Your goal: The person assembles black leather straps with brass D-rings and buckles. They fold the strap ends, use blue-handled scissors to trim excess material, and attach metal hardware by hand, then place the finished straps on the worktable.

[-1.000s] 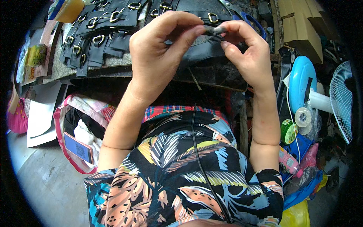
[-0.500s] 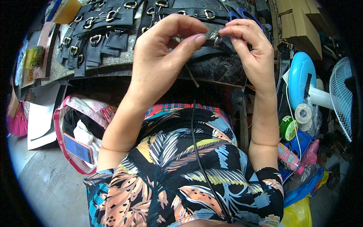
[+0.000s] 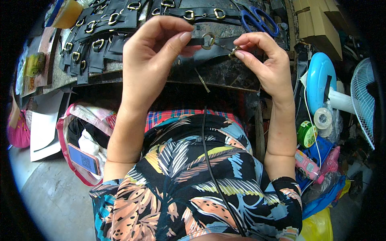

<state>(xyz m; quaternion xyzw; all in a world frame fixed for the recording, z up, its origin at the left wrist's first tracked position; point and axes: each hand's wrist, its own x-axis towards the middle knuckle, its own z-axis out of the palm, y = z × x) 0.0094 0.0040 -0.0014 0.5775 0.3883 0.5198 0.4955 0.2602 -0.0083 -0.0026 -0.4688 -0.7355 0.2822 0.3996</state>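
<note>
My left hand point(image 3: 155, 56) pinches a black strap point(image 3: 196, 41), whose far end is threaded through a brass-coloured D-ring point(image 3: 208, 41). A short metal link runs from this ring to a small metal clasp point(image 3: 234, 51). Thumb and fingertips of my right hand point(image 3: 263, 58) are closed on that clasp, so the link hangs fairly taut between the two hands. Both hands are above the near edge of the dark workbench point(image 3: 225, 76). Behind them lie more black straps point(image 3: 120, 21) with brass D-rings, and scissors point(image 3: 261, 23) with blue handles.
A yellowish block point(image 3: 69, 14) sits at the far left of the bench. On the right are cardboard boxes point(image 3: 317, 28), a blue-and-white fan point(image 3: 319, 78), tape rolls point(image 3: 323, 119) and a pink bottle point(image 3: 309, 165). A pink-edged bag holding a phone point(image 3: 83, 159) is at lower left.
My hands have drawn apart, the left one moving left with the strap. The D-ring and link between them now show, and the scissors are less covered by my right hand.
</note>
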